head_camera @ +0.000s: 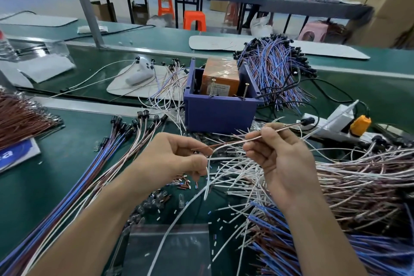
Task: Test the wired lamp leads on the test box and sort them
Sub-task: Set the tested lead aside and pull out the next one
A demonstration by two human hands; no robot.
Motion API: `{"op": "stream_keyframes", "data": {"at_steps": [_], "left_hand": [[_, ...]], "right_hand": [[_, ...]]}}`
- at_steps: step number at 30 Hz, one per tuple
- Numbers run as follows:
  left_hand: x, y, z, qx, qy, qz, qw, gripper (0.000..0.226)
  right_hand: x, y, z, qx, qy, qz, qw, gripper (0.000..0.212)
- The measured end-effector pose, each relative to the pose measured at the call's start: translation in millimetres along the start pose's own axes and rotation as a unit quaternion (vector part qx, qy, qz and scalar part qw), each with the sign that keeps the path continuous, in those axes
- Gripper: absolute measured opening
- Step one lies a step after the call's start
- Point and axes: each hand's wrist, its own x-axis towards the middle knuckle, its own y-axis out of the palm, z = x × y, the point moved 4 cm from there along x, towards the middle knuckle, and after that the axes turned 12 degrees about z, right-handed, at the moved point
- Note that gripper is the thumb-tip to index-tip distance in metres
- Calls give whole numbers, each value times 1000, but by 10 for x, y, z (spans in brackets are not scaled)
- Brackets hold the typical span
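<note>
Green desk (56, 175) in a factory workshop, strewn with wire bundles, with a blue test box (219, 112) standing at its centre. Just in front of the box, the right hand (282, 157) pinches one lamp lead (230, 143) mid-length. The left hand (174, 159), fingers curled, pinches its brown and white free ends.

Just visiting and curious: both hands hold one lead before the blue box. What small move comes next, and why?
Probably carry the loose ends of the lead to the two screws in the blue box: the left hand pinches those ends, the right hand pinches the lead further along, short of the box.
</note>
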Motion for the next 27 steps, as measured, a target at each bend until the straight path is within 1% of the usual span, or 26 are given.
{"op": "stream_keyframes", "data": {"at_steps": [2, 6, 10, 12, 13, 15, 17, 20, 22, 24, 27], "left_hand": [[27, -15, 5, -14, 18, -30, 999, 8], [46, -76, 54, -36, 29, -71, 996, 18], [42, -111, 65, -43, 44, -89, 994, 16], [47, -127, 68, -27, 37, -97, 994, 9], [49, -138, 77, -15, 32, -100, 994, 11], [53, -150, 106, 4, 18, -102, 995, 20], [58, -136, 123, 25, -2, -100, 995, 21], [67, -137, 154, 65, -26, -115, 991, 20], [66, -149, 152, 84, -27, -121, 989, 21], [53, -171, 137, 85, -21, -133, 987, 20], [36, -228, 138, 85, -17, -180, 980, 19]], "right_hand": [[-1, -5, 10, -14, -3, 2, 1000, 19], [-4, -5, 24, -47, -4, 15, 999, 15], [-7, -8, 24, -73, 2, 24, 997, 9], [-4, -15, 21, -78, 5, 25, 997, 9], [-1, -21, 21, -78, 6, 25, 997, 11], [2, -36, 18, -74, 11, 23, 997, 16], [1, -44, 18, -62, 17, 20, 998, 22], [-8, -57, 17, -12, 34, 16, 999, 30], [-6, -44, 9, 25, 45, 20, 999, 31], [-1, -42, -12, 39, 42, 10, 998, 31], [15, -76, -18, 45, 25, -18, 999, 29]]}}
